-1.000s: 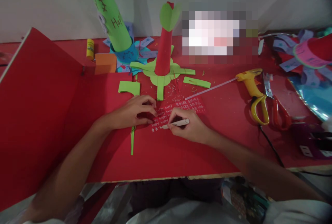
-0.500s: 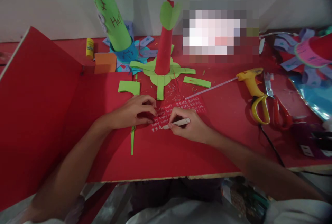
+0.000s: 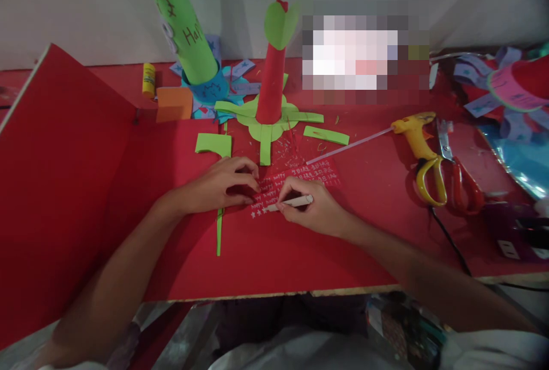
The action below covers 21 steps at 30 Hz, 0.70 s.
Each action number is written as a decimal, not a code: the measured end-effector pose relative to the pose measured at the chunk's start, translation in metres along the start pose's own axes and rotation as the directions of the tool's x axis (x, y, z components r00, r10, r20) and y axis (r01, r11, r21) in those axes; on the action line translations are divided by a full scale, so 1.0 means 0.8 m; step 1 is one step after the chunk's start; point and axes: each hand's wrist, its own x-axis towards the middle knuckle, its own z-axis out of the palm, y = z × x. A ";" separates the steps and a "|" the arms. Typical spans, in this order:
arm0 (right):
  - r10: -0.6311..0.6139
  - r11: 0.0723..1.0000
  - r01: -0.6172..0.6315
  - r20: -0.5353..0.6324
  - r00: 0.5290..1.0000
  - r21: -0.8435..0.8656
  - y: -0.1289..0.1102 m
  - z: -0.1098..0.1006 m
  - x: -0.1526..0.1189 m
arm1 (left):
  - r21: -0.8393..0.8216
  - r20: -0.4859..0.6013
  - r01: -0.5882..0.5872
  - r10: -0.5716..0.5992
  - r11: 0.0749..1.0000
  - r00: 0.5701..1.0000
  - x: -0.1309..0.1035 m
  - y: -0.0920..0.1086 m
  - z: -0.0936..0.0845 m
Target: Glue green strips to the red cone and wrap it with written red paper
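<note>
My right hand (image 3: 311,207) grips a white marker pen (image 3: 298,202), its tip down at a row of small white stars on red paper (image 3: 295,184). White handwritten lines, "happy" among them, fill the paper above the stars. My left hand (image 3: 229,184) rests on the left part of the paper with its fingers bent and apart, holding nothing. Partly beneath my left hand lies a light green paper scrap (image 3: 213,143), and a thin green strip (image 3: 219,233) runs out below it. Just behind the writing stands a red paper tube (image 3: 271,84) on a green flower-shaped base (image 3: 244,115).
A yellow glue gun (image 3: 414,130) with a long glue stick and scissors (image 3: 465,184) lie at the right. A tall green tube (image 3: 184,27), glue stick (image 3: 148,80) and orange paper (image 3: 174,104) stand behind left. A large red board (image 3: 55,187) rises at the left.
The marker tip has shifted very slightly at the third star. My left hand and the things on the table stay where they were.
</note>
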 end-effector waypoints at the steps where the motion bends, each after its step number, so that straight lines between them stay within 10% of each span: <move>1: 0.003 1.000 -0.003 0.001 1.000 0.001 0.000 0.000 0.000 | 0.002 -0.003 -0.002 0.002 1.000 1.000 0.000 0.000 0.000; 21: -0.025 0.999 0.025 0.008 1.000 0.028 0.005 -0.013 0.004 | -0.015 0.007 0.002 -0.002 1.000 1.000 0.000 0.002 -0.002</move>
